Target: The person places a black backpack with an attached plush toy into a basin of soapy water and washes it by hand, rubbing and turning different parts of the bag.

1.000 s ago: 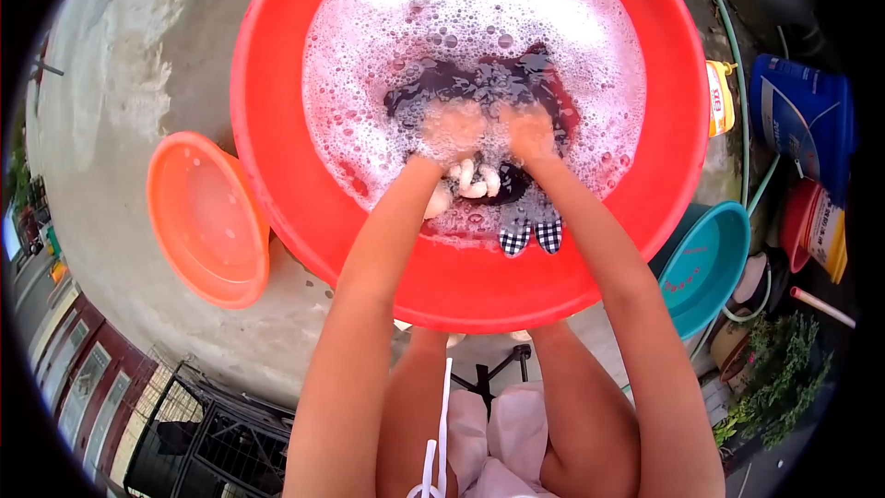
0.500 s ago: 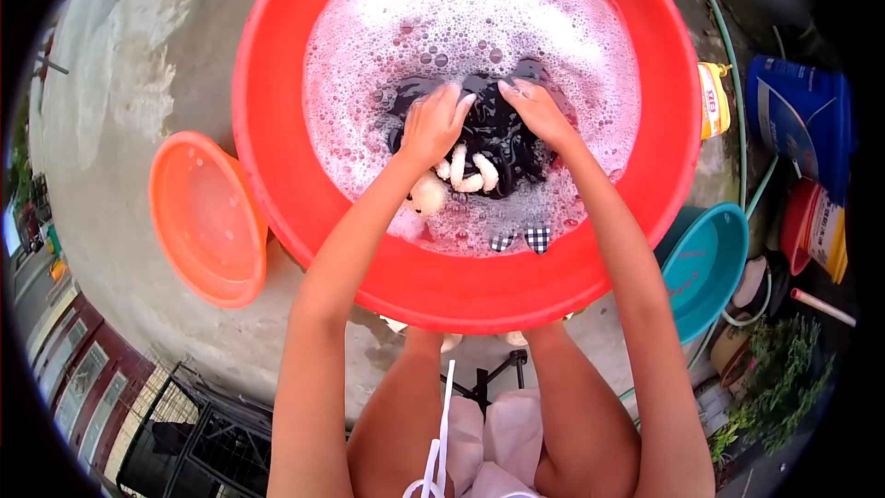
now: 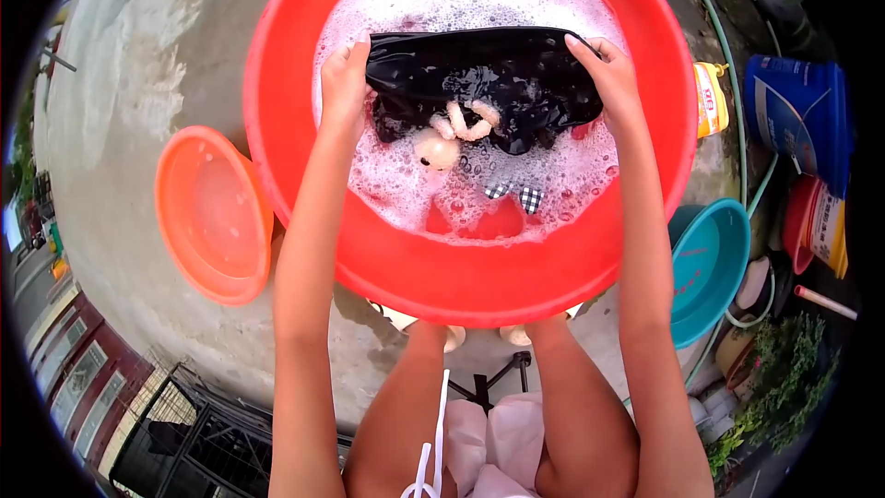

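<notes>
A wet black cloth (image 3: 479,65) is stretched between my hands above the suds in a big red basin (image 3: 479,281). My left hand (image 3: 346,88) pinches its left top corner, and my right hand (image 3: 604,74) grips the right top corner. The cloth's lower part hangs down to the foamy water. A cream fluffy trim (image 3: 475,122) and a round cream piece with a dark spot (image 3: 436,150) lie against its lower edge. Two black-and-white checked pieces (image 3: 530,199) poke out of the foam nearer to me.
An orange basin (image 3: 214,217) stands left of the red one. To the right are a teal basin (image 3: 710,267), a yellow-and-white packet (image 3: 710,100), a blue bucket (image 3: 797,120), a green hose (image 3: 728,55) and a plant (image 3: 784,378). A black wire cage (image 3: 212,443) is at lower left.
Both hands have come up out of the suds and moved apart, lifting the black cloth and spreading its top edge. The checked pieces have shifted away from the near rim.
</notes>
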`<state>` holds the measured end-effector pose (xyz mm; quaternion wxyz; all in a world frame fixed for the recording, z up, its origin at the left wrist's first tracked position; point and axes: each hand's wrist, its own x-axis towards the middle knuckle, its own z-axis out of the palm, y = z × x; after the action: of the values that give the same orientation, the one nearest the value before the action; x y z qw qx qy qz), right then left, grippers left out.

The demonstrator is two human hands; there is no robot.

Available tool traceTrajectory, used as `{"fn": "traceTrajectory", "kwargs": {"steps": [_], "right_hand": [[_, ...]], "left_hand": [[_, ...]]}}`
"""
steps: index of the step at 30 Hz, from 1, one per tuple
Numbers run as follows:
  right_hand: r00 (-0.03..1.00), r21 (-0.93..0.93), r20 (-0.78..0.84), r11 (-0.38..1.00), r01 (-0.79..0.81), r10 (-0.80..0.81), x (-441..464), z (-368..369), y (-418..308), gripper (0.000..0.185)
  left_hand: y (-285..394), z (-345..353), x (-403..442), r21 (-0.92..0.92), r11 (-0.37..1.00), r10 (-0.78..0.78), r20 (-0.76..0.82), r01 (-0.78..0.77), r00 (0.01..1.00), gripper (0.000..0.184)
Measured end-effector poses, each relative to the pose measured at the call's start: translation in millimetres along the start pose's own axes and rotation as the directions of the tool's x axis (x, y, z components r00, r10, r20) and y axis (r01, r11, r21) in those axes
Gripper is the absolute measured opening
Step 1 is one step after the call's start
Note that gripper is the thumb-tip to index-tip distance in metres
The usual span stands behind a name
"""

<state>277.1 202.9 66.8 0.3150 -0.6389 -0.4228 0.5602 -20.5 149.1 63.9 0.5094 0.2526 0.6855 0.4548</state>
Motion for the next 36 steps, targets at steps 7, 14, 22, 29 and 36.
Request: {"fn": "traceTrajectory", "kwargs": {"steps": [7,14,22,29,36], "right_hand": [[0.982,0.306,0.188,0.950,-0.060,0.002,-45.4,-20.3,-46.1,0.018],[0.991,0.405,0.134,0.912,-0.066,0.013,-34.0,-9.6,-12.6,0.030],[0.956,-0.550,-0.053,0.807,0.213,-0.289,-9.0,16.2,77.5,0.040],[0.973,-0.879,0.110,0.437,0.191,-0.205,-8.8,44.3,103.7,0.032],[0.992,-0.948,0.031,0.310,0.068,-0.123,23.9,57.4,98.0,0.031]], "left_hand": [[33.9,-14.8,-46.7,-0.136,0.990,0.045,0.044,-0.038,0.998,0.021],[1.8,0.4,-39.9,0.339,0.761,0.536,0.152,-0.554,0.830,0.026],[-48.3,49.2,-27.1,0.649,0.562,0.274,0.438,-0.512,0.856,0.071],[-79.4,64.0,-6.5,0.811,0.281,0.065,0.518,-0.514,0.853,0.084],[-93.5,80.8,8.3,0.870,0.369,-0.231,0.426,-0.326,0.875,0.081]]}}
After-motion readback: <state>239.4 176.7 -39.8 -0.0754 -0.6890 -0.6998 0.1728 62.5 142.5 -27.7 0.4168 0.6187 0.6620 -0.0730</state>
